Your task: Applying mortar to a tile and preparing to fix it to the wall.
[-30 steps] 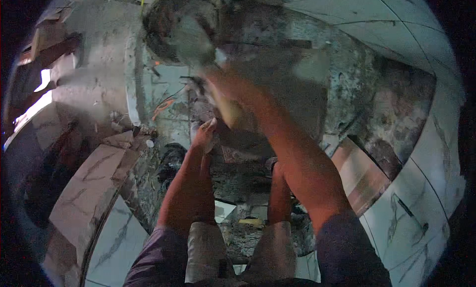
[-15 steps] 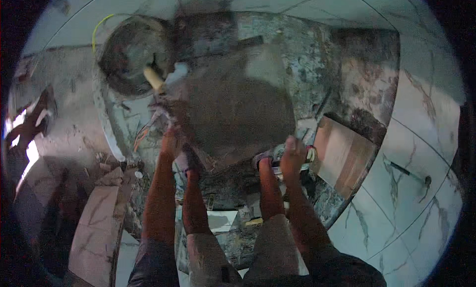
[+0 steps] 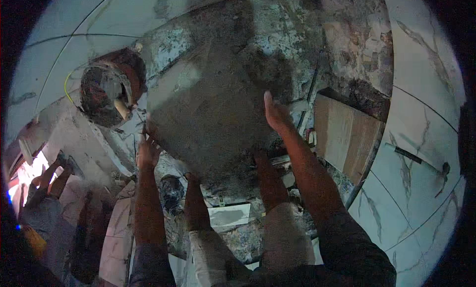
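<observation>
A broad grey bed of wet-looking mortar [image 3: 208, 118] spreads before me, between my hands. My left hand [image 3: 148, 150] is at its left edge, fingers somewhat apart; I cannot make out anything held in them. At the right edge is my right hand [image 3: 275, 113], its fingers stretched forward and nothing visible in it. Whether either hand touches the mortar is hard to tell in the dim light. Beyond my left hand stands a dark, mortar-caked bucket [image 3: 96, 96]. A tool's pale wooden handle [image 3: 122, 109] shows at its near side.
A wood-patterned tile [image 3: 342, 135] lies right of my right forearm. White marbled tiles [image 3: 396, 207] surround the rough patch, with a dark bar [image 3: 404, 154] at right. Near my feet lies a light tile piece [image 3: 230, 215]. At the far left is another person [image 3: 47, 188].
My view has shifted. My right hand has moved forward along the mortar's right edge. My left hand has moved left. The wooden handle now shows at the bucket's near side.
</observation>
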Tool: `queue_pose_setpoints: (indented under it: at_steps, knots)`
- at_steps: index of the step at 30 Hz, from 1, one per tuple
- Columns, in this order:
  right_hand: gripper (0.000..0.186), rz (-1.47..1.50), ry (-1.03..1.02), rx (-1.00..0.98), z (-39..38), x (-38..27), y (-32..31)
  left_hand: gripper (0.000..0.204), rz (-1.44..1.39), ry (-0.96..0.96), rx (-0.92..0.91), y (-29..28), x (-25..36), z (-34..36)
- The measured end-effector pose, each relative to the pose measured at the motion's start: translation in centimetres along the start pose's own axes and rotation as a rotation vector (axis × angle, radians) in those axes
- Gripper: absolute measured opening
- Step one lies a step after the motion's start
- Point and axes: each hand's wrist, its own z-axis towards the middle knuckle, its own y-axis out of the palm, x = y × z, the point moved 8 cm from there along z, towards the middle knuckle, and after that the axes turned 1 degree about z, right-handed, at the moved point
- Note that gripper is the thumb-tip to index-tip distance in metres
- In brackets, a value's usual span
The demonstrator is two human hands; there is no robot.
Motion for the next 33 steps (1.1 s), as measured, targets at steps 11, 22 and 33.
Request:
queue_pose_setpoints:
  at_steps: [11, 22, 33]
  knots:
    - [0.045, 0.041, 0.188, -0.146, -2.8, 10.9, -0.3, 0.042, -0.497, -0.330, 0.126, 2.4, -0.1, 1.4]
    - [0.049, -0.546, -0.428, 0.323, -9.2, -5.6, 3.5, 0.049, -0.737, -0.588, 0.142, 1.7, -0.3, 2.0]
    - [0.064, -0.021, 0.126, 0.144, -3.5, 9.6, 2.7, 0.055, 0.375, -0.114, -0.075, 1.9, 3.3, 1.8]
